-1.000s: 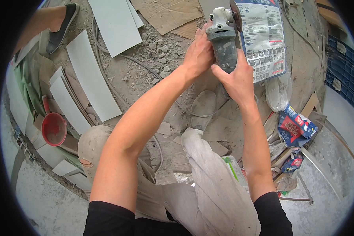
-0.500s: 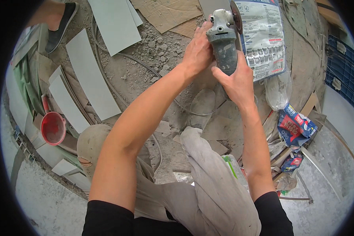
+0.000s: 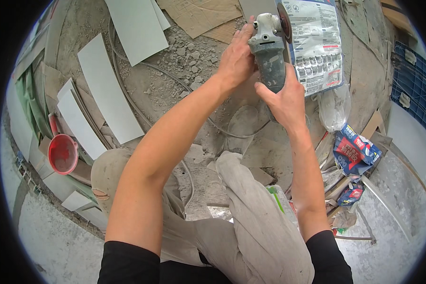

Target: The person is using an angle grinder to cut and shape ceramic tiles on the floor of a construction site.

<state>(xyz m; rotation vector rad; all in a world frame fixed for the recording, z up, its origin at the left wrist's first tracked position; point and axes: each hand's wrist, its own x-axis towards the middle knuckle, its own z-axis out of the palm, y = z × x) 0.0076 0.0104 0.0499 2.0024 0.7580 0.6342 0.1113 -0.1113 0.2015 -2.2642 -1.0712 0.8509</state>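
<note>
My right hand [image 3: 288, 97] is wrapped round the rear of an angle grinder [image 3: 272, 64], which has a dark grey body and a pale metal head. Its worn brown disc [image 3: 285, 22] stands on edge at the right of the head. My left hand [image 3: 235, 59] lies just left of the grinder, its fingers stretched forward and its thumb hidden. Beyond the grinder head shows part of a grey tile [image 3: 260, 6]; the grinder and my hands cover the rest. Against the disc's right side lies a printed white and blue bag [image 3: 317, 47].
Cut pale tiles [image 3: 111, 87] and a red dipper [image 3: 63, 154] lie at left. Rubble [image 3: 187, 59] and cardboard [image 3: 199, 16] are ahead. A cable [image 3: 168, 73] loops over the floor by my shoe [image 3: 244, 122]. Crumpled bags [image 3: 355, 151] and a blue plastic pallet [image 3: 414, 87] are at right.
Another person's foot in a dark shoe has left the upper left. My hands and the grinder hold nearly the same place; the view has shifted slightly.
</note>
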